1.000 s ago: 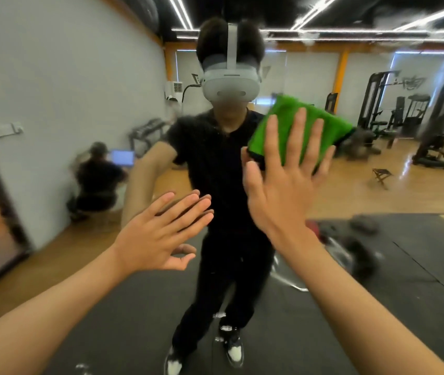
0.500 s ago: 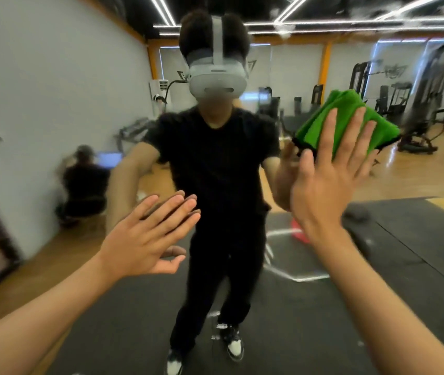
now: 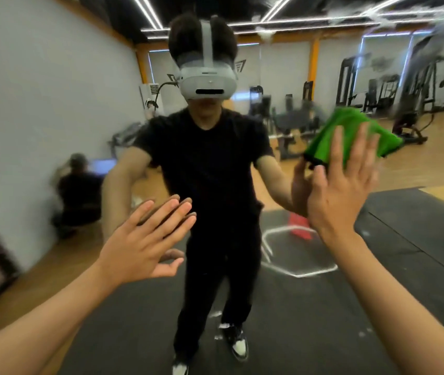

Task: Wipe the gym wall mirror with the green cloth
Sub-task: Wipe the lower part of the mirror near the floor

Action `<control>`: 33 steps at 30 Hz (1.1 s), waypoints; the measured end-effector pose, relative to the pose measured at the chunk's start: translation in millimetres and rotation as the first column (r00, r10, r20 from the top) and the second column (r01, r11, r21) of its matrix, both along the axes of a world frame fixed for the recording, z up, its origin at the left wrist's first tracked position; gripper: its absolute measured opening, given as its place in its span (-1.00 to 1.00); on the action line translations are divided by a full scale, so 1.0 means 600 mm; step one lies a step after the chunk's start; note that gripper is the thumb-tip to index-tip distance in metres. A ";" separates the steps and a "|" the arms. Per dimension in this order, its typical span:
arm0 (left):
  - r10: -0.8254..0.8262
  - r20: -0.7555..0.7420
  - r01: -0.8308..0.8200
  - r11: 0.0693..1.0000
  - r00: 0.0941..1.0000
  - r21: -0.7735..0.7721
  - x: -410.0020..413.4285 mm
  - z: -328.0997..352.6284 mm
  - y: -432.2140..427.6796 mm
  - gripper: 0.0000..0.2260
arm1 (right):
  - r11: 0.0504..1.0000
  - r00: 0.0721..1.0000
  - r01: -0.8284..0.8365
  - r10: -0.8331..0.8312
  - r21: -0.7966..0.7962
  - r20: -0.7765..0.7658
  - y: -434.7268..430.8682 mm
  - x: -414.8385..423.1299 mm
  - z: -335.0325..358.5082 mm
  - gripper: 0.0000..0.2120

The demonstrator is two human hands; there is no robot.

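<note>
right hand (image 3: 342, 185) was up at chest height, fingers straight and fanned, palm flat on the folded green cloth (image 3: 350, 133) and pressing it onto the wall mirror (image 3: 296, 307). the cloth sat on the glass at the right of the view, mostly under and above those fingers, and it looked blurred, so likely mid-stroke. left hand (image 3: 145, 239) was flat too, fingers straight and close together, tips meeting their own reflection, so it appeared to rest on the glass, holding nothing.

to do this pass well, i'd say: whole palm behind the cloth, even pressure, overlapping strokes, no bunching under the fingers. cloudy streaks (image 3: 372, 14) showed high on the right, so that patch probably needed reaching. the bare left palm risked leaving prints, best lifted off or wiped over afterwards.
</note>
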State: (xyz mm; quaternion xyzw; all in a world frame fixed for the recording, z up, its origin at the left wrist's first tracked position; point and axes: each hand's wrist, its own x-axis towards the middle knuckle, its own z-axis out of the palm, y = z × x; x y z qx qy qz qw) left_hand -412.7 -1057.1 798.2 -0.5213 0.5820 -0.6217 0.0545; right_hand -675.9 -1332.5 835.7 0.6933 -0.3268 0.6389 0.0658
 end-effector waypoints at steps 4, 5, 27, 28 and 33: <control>0.010 -0.003 -0.010 1.000 1.000 0.005 -0.002 -0.001 0.002 -0.20 | 0.956 0.952 0.043 -0.127 0.290 0.278 0.095 0.095 -0.022 -0.40; 0.011 -0.003 -0.010 1.000 1.000 0.011 -0.001 -0.001 0.003 -0.20 | 0.983 0.986 -0.014 -0.016 0.184 0.165 0.136 0.122 -0.050 -0.39; 0.002 0.057 0.000 0.999 0.998 -0.038 0.009 -0.003 -0.003 -0.18 | 0.952 0.902 -0.247 0.157 -0.181 -0.402 0.060 0.026 -0.276 -0.35; 0.003 0.059 0.000 0.999 0.998 -0.043 0.010 -0.004 -0.003 -0.18 | 0.977 0.940 -0.175 0.130 -0.119 -0.316 0.026 0.000 -0.277 -0.37; 0.013 0.054 -0.010 0.998 0.998 -0.056 0.007 -0.006 -0.005 -0.19 | 0.938 0.972 -0.041 -0.042 0.344 0.230 0.027 0.029 -0.229 -0.27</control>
